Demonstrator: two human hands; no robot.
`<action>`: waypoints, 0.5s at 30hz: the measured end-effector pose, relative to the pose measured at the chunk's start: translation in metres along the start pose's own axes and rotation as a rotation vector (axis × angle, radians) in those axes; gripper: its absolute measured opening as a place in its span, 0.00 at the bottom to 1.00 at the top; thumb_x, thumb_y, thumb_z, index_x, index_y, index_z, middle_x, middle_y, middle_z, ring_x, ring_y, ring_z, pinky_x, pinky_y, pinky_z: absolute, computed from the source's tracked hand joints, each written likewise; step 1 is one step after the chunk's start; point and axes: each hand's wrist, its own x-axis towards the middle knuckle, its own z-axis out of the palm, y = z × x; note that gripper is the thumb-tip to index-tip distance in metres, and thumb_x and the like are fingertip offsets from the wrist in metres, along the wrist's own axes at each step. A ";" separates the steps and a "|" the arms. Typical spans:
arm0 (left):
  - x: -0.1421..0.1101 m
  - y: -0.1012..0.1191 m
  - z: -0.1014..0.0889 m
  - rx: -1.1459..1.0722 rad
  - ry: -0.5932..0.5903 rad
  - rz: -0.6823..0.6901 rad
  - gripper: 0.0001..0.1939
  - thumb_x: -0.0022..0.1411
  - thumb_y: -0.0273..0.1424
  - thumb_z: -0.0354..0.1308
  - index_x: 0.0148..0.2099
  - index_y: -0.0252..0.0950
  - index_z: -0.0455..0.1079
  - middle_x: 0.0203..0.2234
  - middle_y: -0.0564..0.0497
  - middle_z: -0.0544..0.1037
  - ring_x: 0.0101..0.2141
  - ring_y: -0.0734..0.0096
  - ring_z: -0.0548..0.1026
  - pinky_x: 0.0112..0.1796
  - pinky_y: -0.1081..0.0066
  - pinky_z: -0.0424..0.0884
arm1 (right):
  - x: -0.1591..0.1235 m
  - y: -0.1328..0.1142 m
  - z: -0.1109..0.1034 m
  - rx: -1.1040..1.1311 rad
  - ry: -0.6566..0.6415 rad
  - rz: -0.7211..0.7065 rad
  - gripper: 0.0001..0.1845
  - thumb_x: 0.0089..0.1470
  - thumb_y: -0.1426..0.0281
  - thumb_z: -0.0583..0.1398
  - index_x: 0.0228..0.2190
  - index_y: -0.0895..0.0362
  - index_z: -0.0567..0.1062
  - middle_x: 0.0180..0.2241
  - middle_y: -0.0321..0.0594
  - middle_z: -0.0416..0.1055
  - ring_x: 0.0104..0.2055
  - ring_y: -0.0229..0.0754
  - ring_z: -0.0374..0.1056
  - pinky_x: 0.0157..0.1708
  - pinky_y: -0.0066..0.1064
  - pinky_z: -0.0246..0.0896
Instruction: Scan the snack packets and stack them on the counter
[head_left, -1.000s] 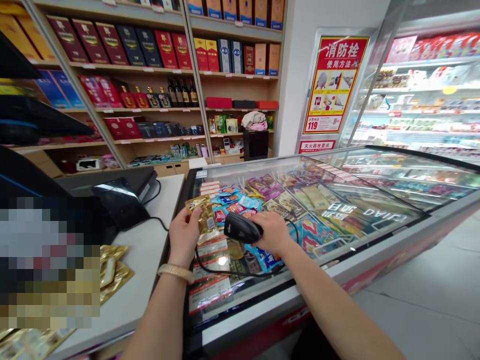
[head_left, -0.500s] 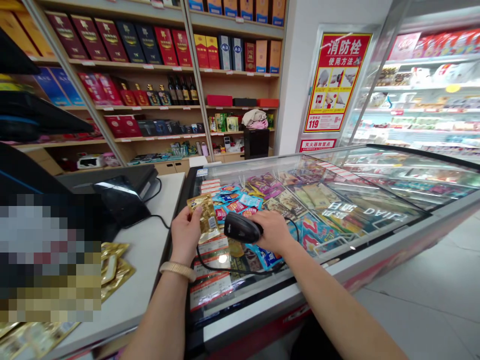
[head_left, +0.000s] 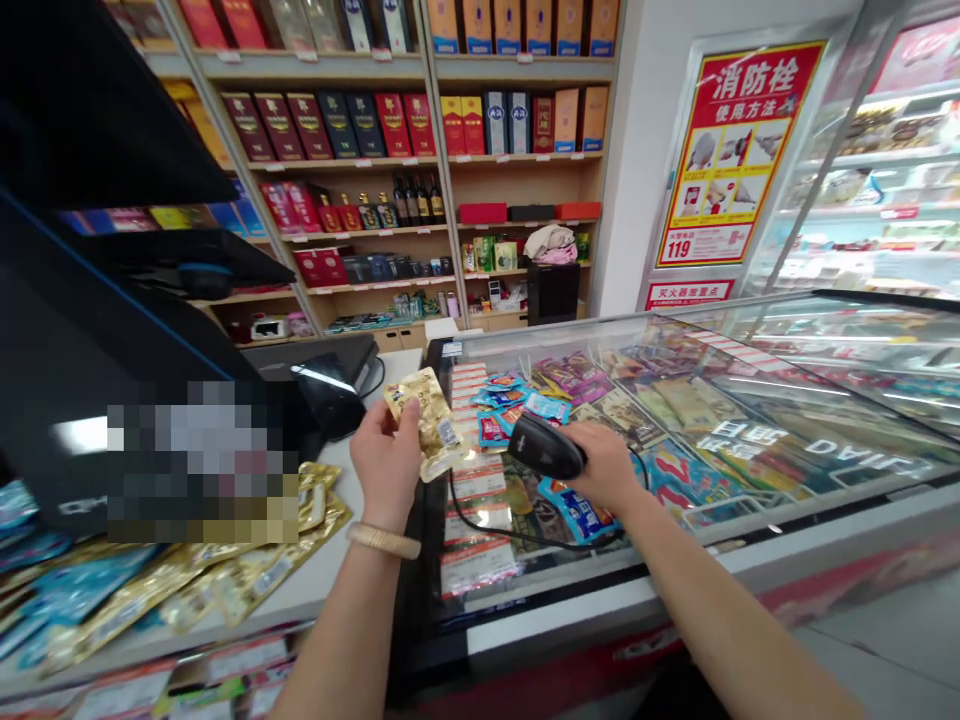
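My left hand (head_left: 386,462) is closed on a small gold snack packet (head_left: 427,420), held upright with its barcode side facing right. My right hand (head_left: 606,468) grips a black handheld barcode scanner (head_left: 546,446), its head aimed at the packet from a short gap away. The scanner's black cable (head_left: 510,532) droops below both hands. Both hands hover over the left end of a glass-topped chest freezer (head_left: 795,480). A beaded bracelet (head_left: 384,541) circles my left wrist.
A white counter (head_left: 315,585) at left carries several gold and blue packets (head_left: 225,580), a black till screen (head_left: 90,400) and a small customer display (head_left: 330,392). Shelves of boxed goods and bottles (head_left: 375,150) stand behind. A refrigerated display (head_left: 877,200) fills the right.
The view has swung left, showing more of the counter and its packets. Both hands keep the same pose, packet and scanner still facing each other.
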 end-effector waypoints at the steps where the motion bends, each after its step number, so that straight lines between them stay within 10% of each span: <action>1: 0.007 0.005 -0.015 0.033 0.045 0.045 0.24 0.53 0.47 0.61 0.45 0.33 0.72 0.34 0.47 0.80 0.31 0.68 0.75 0.32 0.70 0.71 | -0.001 0.001 0.000 -0.002 0.015 -0.002 0.18 0.45 0.67 0.64 0.40 0.55 0.79 0.33 0.43 0.78 0.34 0.47 0.73 0.34 0.34 0.63; 4: 0.030 0.009 -0.070 0.261 0.133 0.058 0.28 0.52 0.47 0.61 0.49 0.34 0.69 0.33 0.47 0.80 0.30 0.66 0.76 0.32 0.69 0.70 | -0.003 0.002 0.000 -0.014 0.037 -0.005 0.16 0.48 0.68 0.62 0.40 0.55 0.79 0.33 0.44 0.78 0.34 0.47 0.73 0.34 0.34 0.63; 8: 0.048 -0.003 -0.133 0.741 -0.035 -0.116 0.22 0.57 0.44 0.55 0.47 0.34 0.72 0.34 0.43 0.81 0.34 0.58 0.78 0.35 0.64 0.70 | -0.004 0.004 0.001 -0.031 0.043 -0.037 0.16 0.49 0.68 0.60 0.41 0.57 0.78 0.32 0.44 0.78 0.34 0.48 0.73 0.34 0.35 0.65; 15: 0.042 -0.016 -0.149 1.337 -0.331 -0.132 0.24 0.65 0.41 0.45 0.54 0.38 0.73 0.45 0.37 0.80 0.50 0.42 0.73 0.48 0.50 0.65 | -0.005 0.004 0.003 -0.051 0.031 -0.039 0.14 0.50 0.66 0.59 0.39 0.57 0.78 0.30 0.43 0.77 0.32 0.48 0.72 0.34 0.35 0.65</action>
